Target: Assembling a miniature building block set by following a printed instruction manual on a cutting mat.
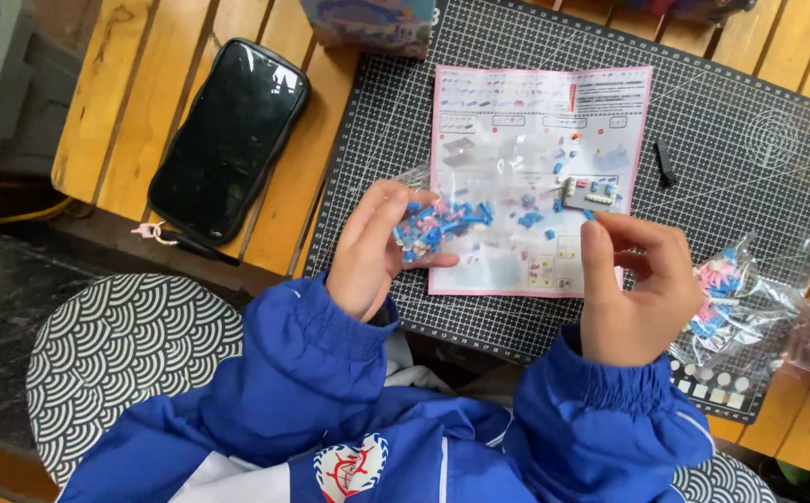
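A clear bag (442, 224) of small blue and pink bricks sits in the left hand (372, 247), whose fingers curl closed around its near end, thumb on top. Just right of those fingers, the bag's open end spills toward loose blue bricks (528, 219) lying on a pink-edged instruction sheet (540, 102). The right hand (633, 289) hovers over the sheet's right edge, its forefinger and thumb pinched on a tiny blue brick (589, 215). Just above that fingertip lies a small grey plate (587, 193) with pale studs. Beyond the right fingers, a black tool (665, 164) rests on the dark cutting mat (749, 121). Right of the hand lie more bags (731, 293) of bricks. Well left of the left fingers, a black phone (230, 138) lies on the slatted wooden table (116, 102).
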